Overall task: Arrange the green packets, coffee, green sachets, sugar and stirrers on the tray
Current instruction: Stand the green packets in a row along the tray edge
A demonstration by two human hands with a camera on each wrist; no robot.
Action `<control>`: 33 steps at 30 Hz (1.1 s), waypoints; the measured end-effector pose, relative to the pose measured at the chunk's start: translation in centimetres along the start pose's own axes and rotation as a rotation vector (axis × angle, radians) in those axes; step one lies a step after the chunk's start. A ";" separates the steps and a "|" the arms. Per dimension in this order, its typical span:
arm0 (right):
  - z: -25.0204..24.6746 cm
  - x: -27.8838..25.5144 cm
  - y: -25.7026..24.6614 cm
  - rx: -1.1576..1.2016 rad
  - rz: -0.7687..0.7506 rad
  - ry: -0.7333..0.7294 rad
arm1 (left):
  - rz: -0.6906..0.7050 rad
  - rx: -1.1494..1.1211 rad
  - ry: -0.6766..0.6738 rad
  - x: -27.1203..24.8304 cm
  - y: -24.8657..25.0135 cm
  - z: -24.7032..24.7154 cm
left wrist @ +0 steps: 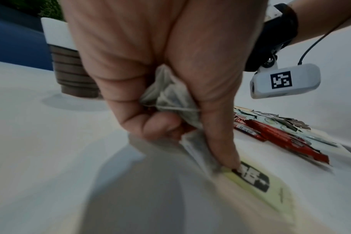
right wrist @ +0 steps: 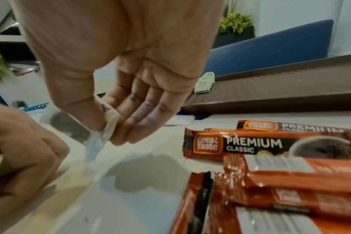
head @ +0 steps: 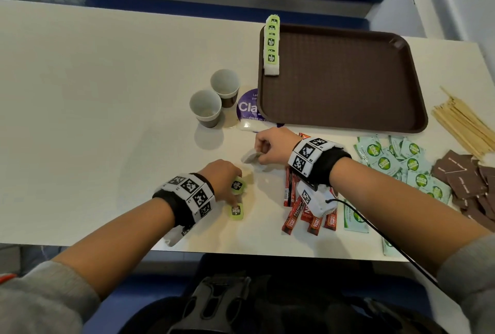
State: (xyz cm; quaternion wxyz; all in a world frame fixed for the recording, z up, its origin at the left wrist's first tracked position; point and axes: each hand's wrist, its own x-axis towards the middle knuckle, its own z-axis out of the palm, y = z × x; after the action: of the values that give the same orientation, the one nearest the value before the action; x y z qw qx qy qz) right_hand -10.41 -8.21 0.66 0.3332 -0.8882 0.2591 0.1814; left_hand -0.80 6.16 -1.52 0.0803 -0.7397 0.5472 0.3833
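A brown tray (head: 401, 47) lies at the back right with a row of green packets (head: 272, 44) standing along its left rim. My left hand (head: 231, 185) grips a green packet (head: 239, 186) near the table's front. In the left wrist view its curled fingers hold bunched packets (left wrist: 170, 98), and one fingertip touches another green packet (left wrist: 254, 178) lying flat on the table. My right hand (head: 258, 153) pinches a pale packet (right wrist: 104, 133) between thumb and fingers just above the table. Red coffee sticks (head: 297, 210), green sachets (head: 396, 162), brown sugar packets (head: 466, 181) and wooden stirrers (head: 463, 122) lie at the right.
Two paper cups (head: 214, 98) stand left of the tray beside a purple round sticker (head: 246, 107). A blue bench runs behind the table. The table's front edge is close to my forearms.
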 end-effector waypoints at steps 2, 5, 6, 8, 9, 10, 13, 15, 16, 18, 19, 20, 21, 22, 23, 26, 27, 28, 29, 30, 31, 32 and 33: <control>-0.2 0.3 0.1 0.014 -0.003 -0.015 | 0.010 -0.001 -0.001 0.1 -0.1 0.0; -0.8 0.6 0.1 0.038 0.000 0.010 | 0.018 -0.082 0.048 0.2 -0.4 -0.6; -1.1 0.6 0.2 0.062 0.006 0.030 | 0.014 -0.131 0.069 0.2 -0.5 -1.1; -1.8 0.7 0.3 0.153 0.018 0.080 | -0.001 -0.232 0.117 0.3 -0.6 -2.4; -2.2 0.8 0.4 0.207 0.024 0.103 | -0.011 -0.283 0.151 0.4 -0.6 -3.0; -2.5 1.0 0.5 0.255 0.032 0.123 | -0.015 -0.353 0.197 0.5 -0.6 -3.5; -3.8 1.4 1.0 0.343 0.066 0.157 | 0.060 -0.608 0.370 0.8 -0.2 -4.7; -4.6 1.8 1.3 0.379 0.088 0.183 | 0.137 -0.633 0.438 1.1 0.2 -5.6; -5.0 1.9 1.4 0.408 0.101 0.201 | 0.166 -0.606 0.445 1.3 0.4 -5.9; -5.5 2.2 1.7 0.485 0.131 0.237 | 0.189 -0.518 0.429 1.8 0.9 -6.6; -5.8 2.3 1.8 0.526 0.147 0.240 | 0.185 -0.483 0.425 2.2 1.1 -6.9; -6.1 2.4 1.9 0.563 0.157 0.231 | 0.173 -0.463 0.430 2.6 1.3 -7.1; -6.3 2.5 2.1 0.595 0.162 0.213 | 0.153 -0.456 0.452 3.0 1.5 -7.3; -6.4 2.7 2.2 0.630 0.161 0.189 | 0.127 -0.449 0.489 3.4 1.7 -7.4; -6.6 2.8 2.3 0.670 0.161 0.163 | 0.101 -0.436 0.535 3.7 1.9 -7.7; -7.2 3.0 2.5 0.786 0.169 0.115 | 0.058 -0.422 0.653 4.6 2.5 -8.6; -7.5 3.0 2.6 0.807 0.168 0.116 | 0.056 -0.429 0.671 4.9 2.7 -9.0; -7.8 3.1 2.8 0.806 0.159 0.121 | 0.055 -0.445 0.683 5.1 2.8 -9.3; -8.2 3.1 3.0 0.782 0.142 0.128 | 0.053 -0.469 0.693 5.4 2.8 -9.7; -8.6 3.2 3.3 0.732 0.115 0.136 | 0.047 -0.492 0.699 5.6 2.8 -10.0; -9.0 3.2 3.7 0.663 0.081 0.145 | 0.039 -0.510 0.703 5.9 2.8 -10.3; -9.3 3.4 4.1 0.589 0.048 0.152 | 0.029 -0.530 0.703 6.2 2.8 -10.7; -9.6 3.5 4.4 0.531 0.020 0.155 | 0.020 -0.554 0.703 6.5 2.7 -11.0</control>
State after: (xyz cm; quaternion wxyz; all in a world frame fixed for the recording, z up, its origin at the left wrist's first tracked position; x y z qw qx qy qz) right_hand -8.73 -18.83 3.55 0.5318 -0.7785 0.3309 0.0419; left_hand 2.77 -5.71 2.65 -0.3156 -0.8133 0.4251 0.2414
